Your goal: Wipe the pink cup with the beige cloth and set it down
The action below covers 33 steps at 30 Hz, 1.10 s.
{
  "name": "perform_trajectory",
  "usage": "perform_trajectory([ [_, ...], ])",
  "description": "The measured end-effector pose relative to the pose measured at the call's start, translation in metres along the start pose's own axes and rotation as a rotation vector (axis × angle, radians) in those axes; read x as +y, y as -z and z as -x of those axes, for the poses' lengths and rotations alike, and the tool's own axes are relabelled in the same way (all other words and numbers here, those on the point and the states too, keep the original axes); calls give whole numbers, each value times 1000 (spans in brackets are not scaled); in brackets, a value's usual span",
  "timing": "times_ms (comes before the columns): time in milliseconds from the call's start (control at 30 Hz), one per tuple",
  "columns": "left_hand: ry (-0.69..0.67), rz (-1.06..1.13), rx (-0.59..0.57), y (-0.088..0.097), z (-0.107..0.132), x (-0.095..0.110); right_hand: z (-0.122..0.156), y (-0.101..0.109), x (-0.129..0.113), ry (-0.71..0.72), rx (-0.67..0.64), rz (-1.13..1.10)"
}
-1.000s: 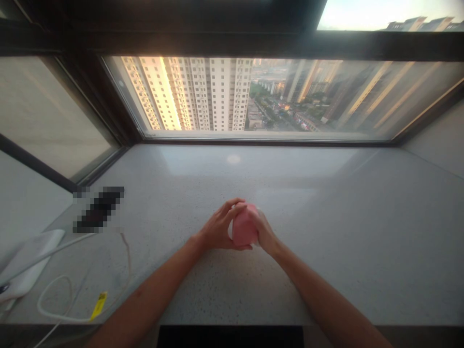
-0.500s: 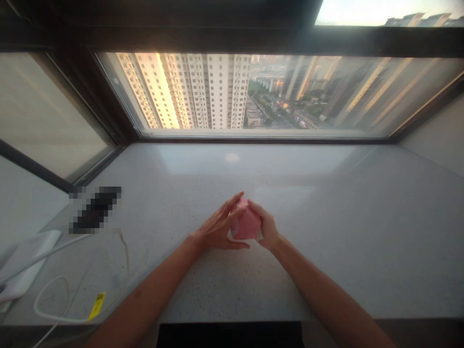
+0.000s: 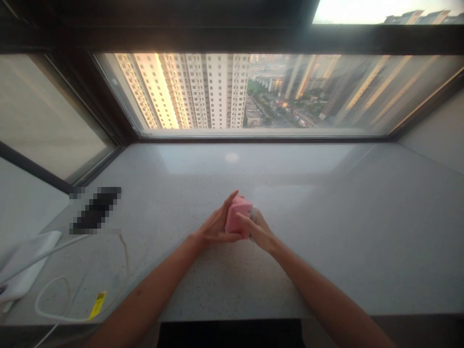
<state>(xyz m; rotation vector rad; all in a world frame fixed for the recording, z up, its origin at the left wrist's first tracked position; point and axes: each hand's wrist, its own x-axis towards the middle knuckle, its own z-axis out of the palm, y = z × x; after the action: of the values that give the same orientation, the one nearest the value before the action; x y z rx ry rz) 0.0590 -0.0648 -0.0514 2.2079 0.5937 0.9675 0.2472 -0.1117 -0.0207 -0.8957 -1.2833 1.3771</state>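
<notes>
Pink block (image 3: 238, 215), one item: I log the left hand (image 3: 216, 228) and right hand (image 3: 259, 230) both gripping it, above a speckled stone countertop (image 3: 326, 232).

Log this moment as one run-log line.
left hand: holds pink object | right hand: holds same object | surface: stone counter

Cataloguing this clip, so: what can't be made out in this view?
Head view only:
Pink object: partly behind left hand and right hand; kind unclear.
Dark object: pixelated over.
White flat device: cut off by left edge.
Yellow tag: too small to read.
</notes>
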Motion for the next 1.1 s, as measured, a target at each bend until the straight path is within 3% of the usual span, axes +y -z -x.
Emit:
perform_trajectory([
  [133, -257, -195, 19, -3, -3, -5, -10, 4, -4, -220, 198, -370],
  [233, -263, -276, 7, -3, -4, -3, -13, 5, -7, -372, 110, -505],
  [300, -238, -263, 23, -3, -4, 0, -12, 4, -8, -393, 46, -505],
  [367, -204, -206, 70, -2, -3, 3, -9, 1, -7, -333, 47, -422],
  [433, -128, -100, 106, -3, -3, 5, -4, -1, -7, -183, 58, -234],
  [567, 93, 206, -5, -4, -3, 7, 1, -1, -10, 91, -25, 183],
  [667, 104, 206, -23, -2, -3, 5, 0, 1, -12, 62, -47, 162],
  [833, -186, -109, 6, -1, -4, -3, -9, 5, -8, -169, 88, -298],
  [933, -243, -156, 33, -3, -5, -5, -11, 6, -4, -293, 157, -433],
  [1000, -210, -107, 86, -4, -5, -4, -9, 6, -1, -272, 123, -357],
  [1100, -6, 38, 65, -1, -4, 1, -3, 5, -1, -21, 28, 17],
])
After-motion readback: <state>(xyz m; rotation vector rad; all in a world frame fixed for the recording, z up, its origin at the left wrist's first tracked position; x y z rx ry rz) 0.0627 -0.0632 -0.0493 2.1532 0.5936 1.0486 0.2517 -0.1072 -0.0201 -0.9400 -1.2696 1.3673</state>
